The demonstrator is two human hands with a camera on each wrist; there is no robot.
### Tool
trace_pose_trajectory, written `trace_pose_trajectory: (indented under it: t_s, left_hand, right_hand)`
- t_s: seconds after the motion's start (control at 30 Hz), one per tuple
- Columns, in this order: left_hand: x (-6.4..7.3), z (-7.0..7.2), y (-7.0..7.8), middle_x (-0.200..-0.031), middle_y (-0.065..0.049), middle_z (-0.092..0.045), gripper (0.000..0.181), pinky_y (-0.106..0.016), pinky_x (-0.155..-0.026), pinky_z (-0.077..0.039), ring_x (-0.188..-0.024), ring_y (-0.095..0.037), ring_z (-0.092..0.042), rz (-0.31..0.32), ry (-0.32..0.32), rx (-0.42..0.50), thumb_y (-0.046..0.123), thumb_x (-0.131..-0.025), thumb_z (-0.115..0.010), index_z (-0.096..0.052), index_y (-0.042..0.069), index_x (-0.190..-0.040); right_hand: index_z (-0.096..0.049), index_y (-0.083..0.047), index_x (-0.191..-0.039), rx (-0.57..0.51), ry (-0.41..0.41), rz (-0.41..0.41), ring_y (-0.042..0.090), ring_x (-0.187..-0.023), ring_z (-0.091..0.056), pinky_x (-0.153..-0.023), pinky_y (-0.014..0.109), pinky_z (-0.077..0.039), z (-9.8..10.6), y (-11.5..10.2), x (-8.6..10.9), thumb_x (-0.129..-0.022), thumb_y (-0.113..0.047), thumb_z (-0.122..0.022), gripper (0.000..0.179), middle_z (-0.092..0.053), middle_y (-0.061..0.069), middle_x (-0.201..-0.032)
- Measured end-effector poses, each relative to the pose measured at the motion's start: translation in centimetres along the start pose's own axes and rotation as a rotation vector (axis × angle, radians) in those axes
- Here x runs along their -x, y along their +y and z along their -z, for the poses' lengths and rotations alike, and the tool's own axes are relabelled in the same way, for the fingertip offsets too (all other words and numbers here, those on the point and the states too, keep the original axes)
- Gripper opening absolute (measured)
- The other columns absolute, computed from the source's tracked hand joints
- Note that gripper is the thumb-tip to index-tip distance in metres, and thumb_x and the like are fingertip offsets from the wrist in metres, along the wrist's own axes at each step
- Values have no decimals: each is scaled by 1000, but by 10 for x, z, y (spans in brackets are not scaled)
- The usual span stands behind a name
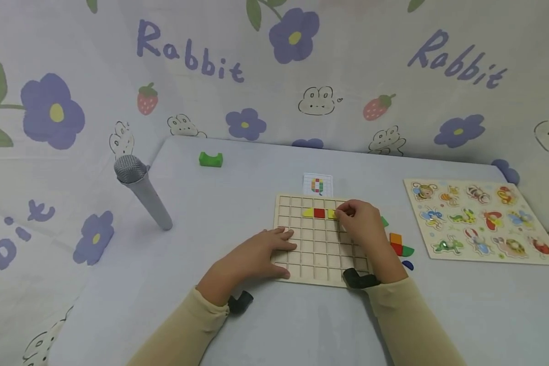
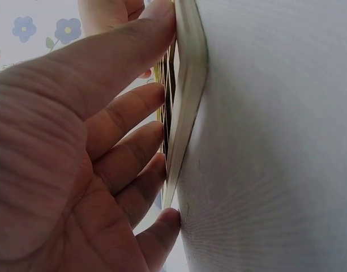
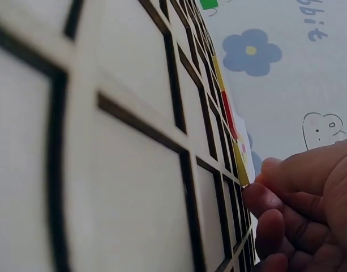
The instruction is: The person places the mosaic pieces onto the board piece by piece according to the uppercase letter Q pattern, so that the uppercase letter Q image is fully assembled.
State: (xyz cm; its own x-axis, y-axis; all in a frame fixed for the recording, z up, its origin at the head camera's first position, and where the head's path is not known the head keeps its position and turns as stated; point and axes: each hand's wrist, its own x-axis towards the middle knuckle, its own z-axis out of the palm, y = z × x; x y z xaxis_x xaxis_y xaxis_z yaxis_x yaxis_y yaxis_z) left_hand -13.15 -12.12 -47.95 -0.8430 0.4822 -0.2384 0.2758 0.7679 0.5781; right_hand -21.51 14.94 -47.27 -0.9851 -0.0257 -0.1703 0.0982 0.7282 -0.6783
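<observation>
A wooden grid board (image 1: 302, 262) lies on the table. In its upper rows sit a yellow piece (image 1: 309, 213) with a slanted side and a red square (image 1: 319, 213). Just right of them, my right hand (image 1: 366, 223) pinches another yellow piece (image 1: 331, 214) at its right end; the right wrist view shows this yellow piece (image 3: 240, 161) by the fingertips, its far end hidden. My left hand (image 1: 261, 254) rests on the board's left edge with fingers spread. Up close, the left wrist view shows the left thumb and fingers (image 2: 131, 164) along the board's rim (image 2: 187, 85).
A card with a coloured-block pattern (image 1: 312, 185) stands behind the board. Loose orange (image 1: 395, 238), green (image 1: 407, 251) and blue (image 1: 408, 265) pieces lie to its right. Further right is an insect puzzle board (image 1: 485, 223). A grey microphone (image 1: 151, 198) and a green block (image 1: 211, 160) are at left.
</observation>
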Motion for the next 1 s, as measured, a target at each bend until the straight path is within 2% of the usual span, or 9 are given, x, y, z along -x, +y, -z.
trace_pose_trajectory:
  t_s: [0.23,0.37,0.47,0.57,0.6,0.73,0.87,1.0]
  left_hand:
    - [-1,0,2,-176,3,-41,72,-45,-139,-21,-169,-20,-26,-13,-3,1,33,-90,-92,-64,20,-155]
    - [-2,-1,2,-175,1,-42,71,-46,-139,-22,-168,-22,-28,-20,0,6,32,-90,-92,-65,18,-154]
    - [0,-2,2,-175,1,-41,71,-46,-139,-21,-168,-22,-28,-13,-2,13,32,-90,-92,-65,18,-154]
    - [1,-2,2,-176,1,-41,71,-46,-139,-21,-168,-22,-27,-8,-3,18,31,-90,-92,-65,18,-154]
    - [1,-2,2,-176,2,-41,71,-46,-139,-21,-168,-22,-27,-5,-4,19,31,-90,-92,-64,18,-154]
    - [3,-1,3,-176,2,-41,70,-46,-139,-22,-168,-22,-27,-4,-1,21,31,-91,-91,-64,19,-155]
    - [4,1,5,-175,2,-41,69,-47,-139,-22,-168,-23,-27,2,5,28,30,-91,-92,-65,18,-154]
    - [4,1,6,-175,2,-42,69,-48,-138,-24,-168,-23,-28,0,5,39,30,-90,-92,-66,19,-153]
  right_hand:
    - [-77,-8,-125,24,-34,40,32,-109,-59,-96,42,-55,0,3,-1,-111,-22,-63,24,-73,16,-124]
    - [-77,-9,-126,13,-34,63,30,-106,-59,-90,39,-54,8,5,0,-112,-21,-60,25,-71,15,-124]
    - [-76,-7,-128,9,5,113,31,-102,-62,-82,36,-54,26,10,2,-112,-20,-58,27,-72,16,-124]
    - [-74,-6,-133,37,38,133,32,-104,-63,-78,35,-53,51,24,7,-113,-20,-57,30,-71,18,-129]
    - [-73,-7,-135,45,34,117,33,-106,-62,-78,35,-52,60,30,10,-113,-22,-57,31,-70,18,-131]
    - [-69,-7,-142,114,-30,46,34,-107,-59,-74,33,-51,86,61,21,-113,-24,-57,36,-66,20,-135]
    - [-69,-4,-143,181,-103,17,33,-102,-57,-70,32,-51,96,90,32,-110,-22,-63,38,-65,21,-127]
    - [-69,-2,-142,178,-119,31,30,-97,-55,-69,33,-50,96,106,41,-107,-18,-69,38,-65,20,-121]
